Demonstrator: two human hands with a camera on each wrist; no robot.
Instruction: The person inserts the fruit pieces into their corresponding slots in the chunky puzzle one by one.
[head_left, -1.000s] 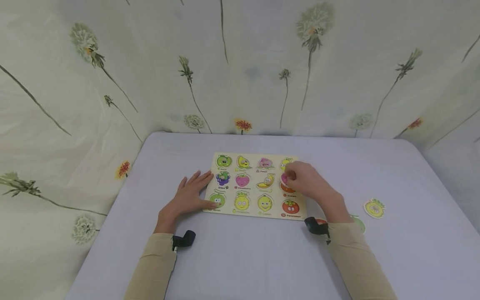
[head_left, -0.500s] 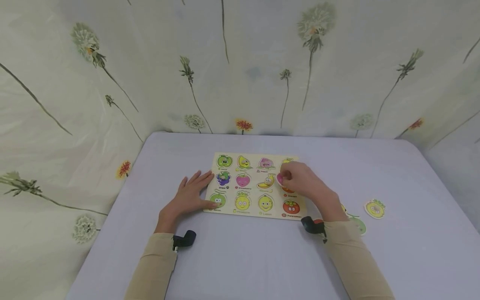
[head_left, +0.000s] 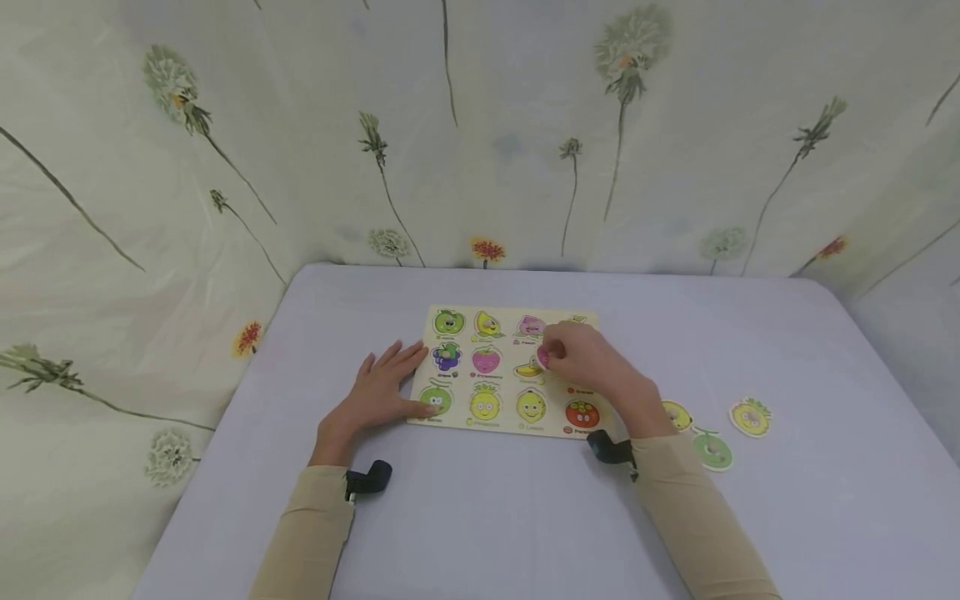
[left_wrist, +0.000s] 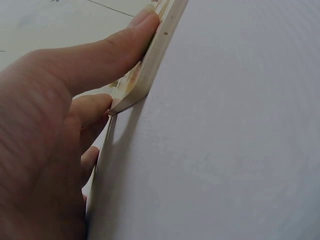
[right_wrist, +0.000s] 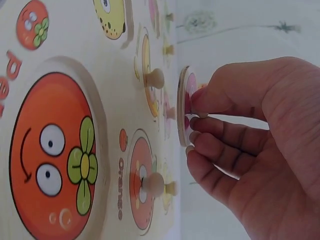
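Observation:
A wooden fruit puzzle board (head_left: 506, 417) lies on the table. My left hand (head_left: 381, 392) is spread at its left edge, fingers extended against the side and thumb (left_wrist: 107, 57) on top over the melon picture (head_left: 437, 397). My right hand (head_left: 588, 360) pinches a pink fruit puzzle piece (right_wrist: 186, 102) between thumb and fingertips. In the right wrist view this round-edged piece is held apart from the board face. It hovers by the banana piece (right_wrist: 149, 92), while the hand partly hides the orange piece (right_wrist: 141, 187). Below these is the red persimmon picture (right_wrist: 55, 150), a recess without a knob.
Right of the board, loose pieces lie on the white-covered table (head_left: 495, 517): a yellow fruit piece (head_left: 677, 415), a green melon piece (head_left: 712, 451) and a pineapple piece (head_left: 750, 417). A floral cloth (head_left: 510, 167) hangs behind the table.
My right hand has moved left across the board with the pink piece, from the orange toward the banana. The loose yellow piece has come into view. My left hand has not moved.

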